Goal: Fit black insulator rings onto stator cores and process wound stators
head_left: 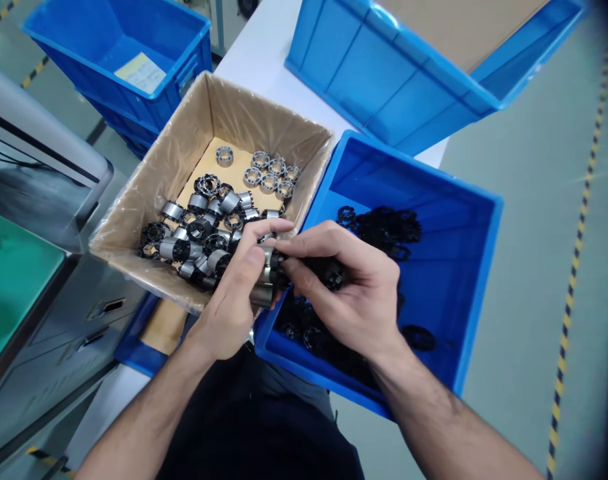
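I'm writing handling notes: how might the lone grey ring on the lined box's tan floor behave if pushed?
The lone grey ring looks metallic, so it is probably stiff and fairly heavy for its size. Lying flat on the tan floor, it would likely slide rather than roll; its round outer wall suggests it could roll if tipped.

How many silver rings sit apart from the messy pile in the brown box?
7: one ring by itself, and six rings in two rows to its right. Others may be hidden.
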### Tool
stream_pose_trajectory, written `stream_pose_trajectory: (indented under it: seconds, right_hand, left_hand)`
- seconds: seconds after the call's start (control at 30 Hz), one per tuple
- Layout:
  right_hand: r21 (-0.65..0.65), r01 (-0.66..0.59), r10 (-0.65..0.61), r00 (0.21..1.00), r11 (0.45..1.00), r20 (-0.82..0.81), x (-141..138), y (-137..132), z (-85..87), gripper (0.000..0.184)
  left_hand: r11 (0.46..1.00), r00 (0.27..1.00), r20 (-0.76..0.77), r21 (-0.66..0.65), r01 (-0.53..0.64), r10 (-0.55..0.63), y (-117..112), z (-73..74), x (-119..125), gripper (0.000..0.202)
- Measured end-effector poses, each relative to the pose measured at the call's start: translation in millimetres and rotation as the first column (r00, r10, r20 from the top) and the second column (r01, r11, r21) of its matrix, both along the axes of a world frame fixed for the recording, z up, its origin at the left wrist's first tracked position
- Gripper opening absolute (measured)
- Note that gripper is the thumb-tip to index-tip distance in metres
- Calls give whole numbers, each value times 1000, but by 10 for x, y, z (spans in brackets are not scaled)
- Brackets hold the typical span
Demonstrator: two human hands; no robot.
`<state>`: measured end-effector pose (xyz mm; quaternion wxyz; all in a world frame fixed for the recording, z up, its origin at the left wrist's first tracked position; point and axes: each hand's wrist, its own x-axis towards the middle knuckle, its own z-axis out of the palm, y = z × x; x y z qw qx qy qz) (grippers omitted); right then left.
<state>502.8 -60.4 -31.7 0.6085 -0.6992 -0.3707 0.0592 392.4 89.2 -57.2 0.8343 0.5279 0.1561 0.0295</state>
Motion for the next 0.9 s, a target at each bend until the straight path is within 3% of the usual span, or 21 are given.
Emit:
stream_pose_trajectory:
  seconds: [0.27, 0.4, 0.6, 0.7, 0.8, 0.9]
  right_hand:
    - [-12, 101, -98, 988, 995, 119, -75, 32, -48, 23]
    - [24, 98, -101, 985, 995, 141, -89, 31, -65, 23]
    - [-43, 112, -104, 982, 993, 154, -51, -35, -63, 21]
    - [-29, 60, -61, 997, 998, -37, -27, -86, -67, 12]
    - [21, 48, -39, 952, 999, -303, -24, -115, -51, 34]
    - [57, 2, 19, 930, 998, -366, -10, -117, 0, 44]
  left_hand:
    - [993, 998, 55, -106, 45, -40, 14, 7, 44, 47]
    - [998, 996, 75, -23, 58, -56, 19, -10, 12, 47]
    - [994, 990, 110, 75, 76, -84, 22, 0, 42, 61]
    - [996, 988, 149, 77, -52, 40, 30, 4, 117, 66]
    - [974, 968, 160, 83, -208, 193, 20, -1, 168, 69]
    - [984, 985, 65, 68, -162, 157, 0, 15, 182, 51]
